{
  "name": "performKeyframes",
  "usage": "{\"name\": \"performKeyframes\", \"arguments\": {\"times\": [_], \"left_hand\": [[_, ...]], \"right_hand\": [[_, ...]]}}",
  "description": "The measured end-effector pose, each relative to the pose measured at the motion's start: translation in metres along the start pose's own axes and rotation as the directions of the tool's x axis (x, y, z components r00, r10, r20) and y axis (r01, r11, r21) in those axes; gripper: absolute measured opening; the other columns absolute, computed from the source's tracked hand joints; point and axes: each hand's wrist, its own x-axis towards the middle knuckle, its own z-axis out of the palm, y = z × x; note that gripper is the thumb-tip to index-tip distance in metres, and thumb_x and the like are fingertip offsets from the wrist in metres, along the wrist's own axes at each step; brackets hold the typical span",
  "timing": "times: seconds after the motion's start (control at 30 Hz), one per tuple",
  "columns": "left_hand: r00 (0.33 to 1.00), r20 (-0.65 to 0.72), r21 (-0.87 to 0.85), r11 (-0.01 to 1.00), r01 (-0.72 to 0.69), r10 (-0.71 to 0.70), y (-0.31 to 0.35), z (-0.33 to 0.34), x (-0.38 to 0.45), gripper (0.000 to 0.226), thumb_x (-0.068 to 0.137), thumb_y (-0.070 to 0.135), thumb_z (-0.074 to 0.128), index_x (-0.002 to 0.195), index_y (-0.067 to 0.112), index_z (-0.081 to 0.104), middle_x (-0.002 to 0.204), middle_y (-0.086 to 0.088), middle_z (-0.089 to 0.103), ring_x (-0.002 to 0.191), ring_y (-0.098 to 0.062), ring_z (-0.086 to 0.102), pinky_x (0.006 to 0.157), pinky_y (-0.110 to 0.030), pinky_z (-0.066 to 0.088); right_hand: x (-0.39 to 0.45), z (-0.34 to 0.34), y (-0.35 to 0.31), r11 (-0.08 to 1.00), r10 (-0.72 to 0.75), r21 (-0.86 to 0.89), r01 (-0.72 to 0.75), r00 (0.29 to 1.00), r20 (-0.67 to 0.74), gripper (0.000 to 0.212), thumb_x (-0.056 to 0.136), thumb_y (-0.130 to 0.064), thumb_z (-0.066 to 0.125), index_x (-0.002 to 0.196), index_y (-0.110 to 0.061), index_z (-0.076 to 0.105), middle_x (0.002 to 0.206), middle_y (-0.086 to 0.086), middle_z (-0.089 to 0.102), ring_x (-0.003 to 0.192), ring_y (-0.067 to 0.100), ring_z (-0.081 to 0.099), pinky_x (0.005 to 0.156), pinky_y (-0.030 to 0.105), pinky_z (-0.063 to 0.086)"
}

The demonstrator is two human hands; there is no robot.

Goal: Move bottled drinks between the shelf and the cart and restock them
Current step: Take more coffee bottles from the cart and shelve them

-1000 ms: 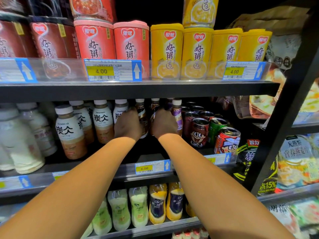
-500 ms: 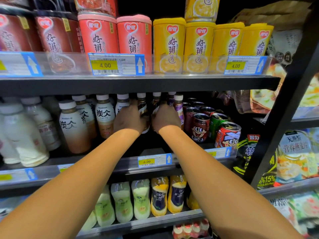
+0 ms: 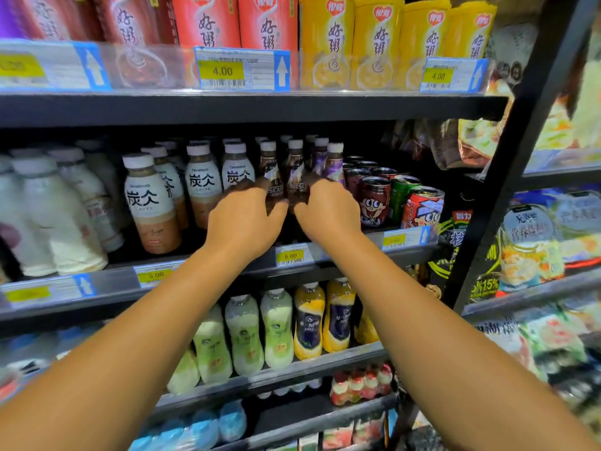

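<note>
Two dark brown Nescafe bottles with white caps stand side by side on the middle shelf [image 3: 107, 288]. My left hand [image 3: 244, 216] grips the lower part of the left Nescafe bottle [image 3: 270, 167], fingers on its left side and thumb toward the right. My right hand [image 3: 328, 213] grips the right Nescafe bottle [image 3: 296, 167] in the same way from the other side. My two thumbs nearly touch between the bottles. Both bottles are upright, and my hands hide their bases. More of these bottles stand in rows behind. No cart is in view.
Tall latte bottles [image 3: 149, 203] and white milk bottles [image 3: 58, 222] stand to the left, purple bottles [image 3: 335, 161] and red and green cans [image 3: 374, 200] to the right. Porridge cups [image 3: 328, 37] fill the shelf above. Green and yellow bottles [image 3: 276, 330] stand below. A black post [image 3: 507, 157] borders the right.
Both hands have drawn back a little toward the shelf's front edge with the two dark bottles. More of each bottle's neck and label shows above my fingers.
</note>
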Motion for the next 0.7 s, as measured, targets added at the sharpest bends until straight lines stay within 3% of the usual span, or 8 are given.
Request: {"name": "performKeyframes", "arguments": {"times": [0.07, 0.17, 0.27, 0.33, 0.47, 0.7], "left_hand": [[0.998, -0.019, -0.009, 0.998, -0.058, 0.058, 0.008, -0.002, -0.009, 0.049, 0.1, 0.061, 0.044, 0.112, 0.018, 0.063, 0.092, -0.005, 0.063, 0.094, -0.035, 0.064, 0.07, -0.042, 0.05], [0.98, -0.048, -0.275, 0.941, -0.199, 0.193, 0.029, 0.002, -0.025, 0.048, 0.104, 0.054, 0.046, 0.135, 0.021, 0.06, 0.124, -0.002, 0.063, 0.12, -0.026, 0.057, 0.097, -0.046, 0.051], [0.935, -0.071, -0.48, 0.81, -0.337, 0.346, 0.066, 0.016, -0.049, 0.046, 0.107, 0.047, 0.047, 0.143, 0.02, 0.057, 0.148, 0.005, 0.052, 0.144, -0.014, 0.04, 0.116, -0.023, 0.031], [0.895, -0.048, -0.517, 0.755, -0.403, 0.444, 0.094, 0.032, -0.067, 0.05, 0.106, 0.048, 0.046, 0.147, 0.021, 0.055, 0.157, 0.005, 0.046, 0.154, -0.013, 0.029, 0.122, -0.027, 0.022], [0.793, 0.054, -0.552, 0.68, -0.483, 0.607, 0.145, 0.084, -0.106, 0.057, 0.103, 0.052, 0.045, 0.15, 0.02, 0.054, 0.159, -0.003, 0.045, 0.154, -0.023, 0.032, 0.124, -0.048, 0.029], [0.593, 0.34, -0.559, 0.664, -0.497, 0.73, 0.231, 0.171, -0.199, 0.071, 0.098, 0.065, 0.035, 0.154, 0.023, 0.05, 0.162, -0.007, 0.043, 0.154, -0.029, 0.032, 0.123, -0.051, 0.028]], "right_hand": [[-0.015, -0.007, 0.013, 0.998, -0.054, -0.013, 0.054, 0.996, -0.071, 0.036, 0.103, -0.04, 0.059, 0.126, -0.014, 0.067, 0.115, 0.01, 0.067, 0.108, 0.033, 0.062, 0.085, 0.045, 0.051], [-0.052, -0.018, 0.048, 0.994, -0.048, 0.083, 0.072, 0.963, -0.263, 0.043, 0.102, -0.043, 0.059, 0.136, -0.017, 0.065, 0.133, 0.004, 0.059, 0.124, 0.028, 0.053, 0.101, 0.049, 0.048], [-0.108, -0.031, 0.097, 0.98, 0.104, 0.196, -0.023, 0.905, -0.413, 0.041, 0.102, -0.039, 0.062, 0.139, -0.02, 0.064, 0.144, 0.001, 0.053, 0.135, 0.023, 0.047, 0.11, 0.049, 0.044], [-0.149, -0.039, 0.129, 0.974, 0.203, 0.18, -0.136, 0.877, -0.436, 0.043, 0.102, -0.037, 0.064, 0.141, -0.02, 0.062, 0.15, 0.001, 0.049, 0.141, 0.024, 0.043, 0.114, 0.048, 0.041], [-0.23, -0.055, 0.193, 0.927, 0.361, 0.049, -0.373, 0.846, -0.393, 0.05, 0.1, -0.041, 0.063, 0.146, -0.02, 0.058, 0.158, 0.007, 0.043, 0.146, 0.03, 0.039, 0.116, 0.054, 0.039], [-0.377, -0.083, 0.285, 0.652, 0.667, -0.177, -0.738, 0.668, -0.329, 0.071, 0.094, -0.058, 0.048, 0.154, -0.019, 0.05, 0.163, 0.015, 0.041, 0.146, 0.037, 0.04, 0.118, 0.053, 0.037]]}}
